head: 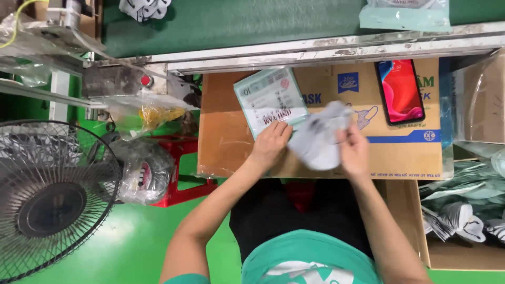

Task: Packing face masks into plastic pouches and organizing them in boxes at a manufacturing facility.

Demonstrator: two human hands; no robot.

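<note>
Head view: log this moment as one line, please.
left hand: on flat printed pouch | right hand: holding stack of grey masks | surface: cardboard box | phone: lying screen-up on box

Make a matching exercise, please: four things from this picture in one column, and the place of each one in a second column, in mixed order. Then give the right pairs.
Things:
1. smartphone
2. fan
3. printed plastic pouch
4. stack of grey face masks

Places:
A. under the fingers of the left hand
B. on the floor at the left edge of the view
C. lying flat on the cardboard box, towards its right end
D. held at the right hand

Pairs: 1-C, 2-B, 3-A, 4-D
</note>
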